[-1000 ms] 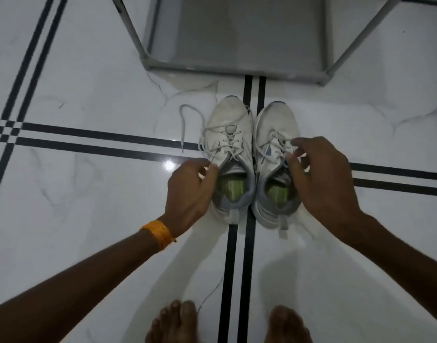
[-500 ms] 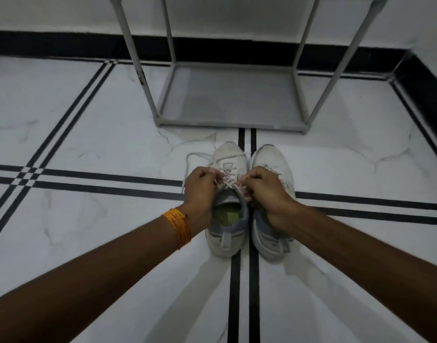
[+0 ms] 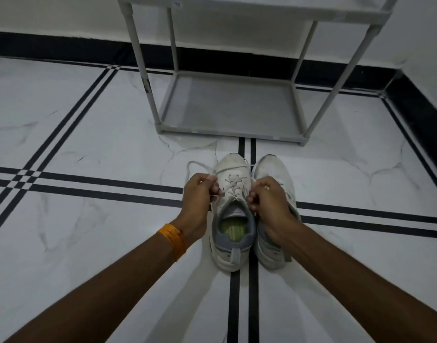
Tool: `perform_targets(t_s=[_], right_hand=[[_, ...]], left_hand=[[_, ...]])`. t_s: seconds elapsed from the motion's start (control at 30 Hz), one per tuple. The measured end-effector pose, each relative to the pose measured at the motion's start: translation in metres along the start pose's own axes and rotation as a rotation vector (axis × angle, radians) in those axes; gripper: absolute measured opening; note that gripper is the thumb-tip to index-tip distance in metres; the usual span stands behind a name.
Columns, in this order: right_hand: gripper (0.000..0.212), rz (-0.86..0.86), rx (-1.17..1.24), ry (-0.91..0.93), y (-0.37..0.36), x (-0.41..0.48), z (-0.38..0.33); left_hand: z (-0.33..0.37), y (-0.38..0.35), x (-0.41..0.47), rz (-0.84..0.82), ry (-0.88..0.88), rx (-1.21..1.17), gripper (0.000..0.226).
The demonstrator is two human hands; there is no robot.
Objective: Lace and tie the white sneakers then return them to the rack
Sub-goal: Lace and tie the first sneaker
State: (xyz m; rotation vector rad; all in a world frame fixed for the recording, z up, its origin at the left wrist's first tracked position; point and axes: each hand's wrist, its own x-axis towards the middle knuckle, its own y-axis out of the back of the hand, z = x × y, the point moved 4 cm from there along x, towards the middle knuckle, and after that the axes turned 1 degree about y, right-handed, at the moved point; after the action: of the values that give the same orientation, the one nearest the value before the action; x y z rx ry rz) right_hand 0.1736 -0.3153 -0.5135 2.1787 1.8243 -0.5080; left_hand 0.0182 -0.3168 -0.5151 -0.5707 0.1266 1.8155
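Note:
Two white sneakers stand side by side on the floor, toes pointing away from me. The left sneaker [image 3: 233, 219] has a grey collar and a green insole. My left hand [image 3: 199, 198] grips one end of its lace [image 3: 233, 185] at the shoe's left side, and a loop of that lace [image 3: 195, 164] trails on the floor. My right hand [image 3: 268, 199] pinches the other lace end at the shoe's right side and covers much of the right sneaker [image 3: 274, 169]. The grey shoe rack [image 3: 231, 131] stands just beyond the toes.
The floor is white marble tile with black double stripes [image 3: 247, 144]. A black skirting [image 3: 64, 49] runs along the white wall behind the rack and down the right side. An orange band [image 3: 174, 240] sits on my left wrist.
My hands left the shoe openings and closed on the left sneaker's lace ends, then moved slightly apart. The camera tilted up, bringing the rack and wall into view.

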Motion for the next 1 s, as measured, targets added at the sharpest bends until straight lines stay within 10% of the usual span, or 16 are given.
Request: perform_targets(t_s=[0.4, 0.6, 0.77, 1.0], right_hand=[[0.024, -0.388, -0.517, 0.309, -0.026, -0.024, -0.056], [0.025, -0.331, -0.338, 0.324, -0.013, -0.023, -0.094], [0.032, -0.24, -0.257, 0.338, -0.004, -0.017, -0.111], [0.024, -0.251, -0.274, 0.356, -0.013, -0.01, -0.124]], left_hand=[[0.073, -0.059, -0.007, -0.53, -0.656, 0.709, 0.02], [0.073, -0.044, -0.009, -0.477, -0.568, 0.683, 0.047], [0.078, -0.045, -0.01, -0.474, -0.541, 0.786, 0.022], [0.089, -0.05, -0.021, -0.188, -1.111, 1.066, 0.022]])
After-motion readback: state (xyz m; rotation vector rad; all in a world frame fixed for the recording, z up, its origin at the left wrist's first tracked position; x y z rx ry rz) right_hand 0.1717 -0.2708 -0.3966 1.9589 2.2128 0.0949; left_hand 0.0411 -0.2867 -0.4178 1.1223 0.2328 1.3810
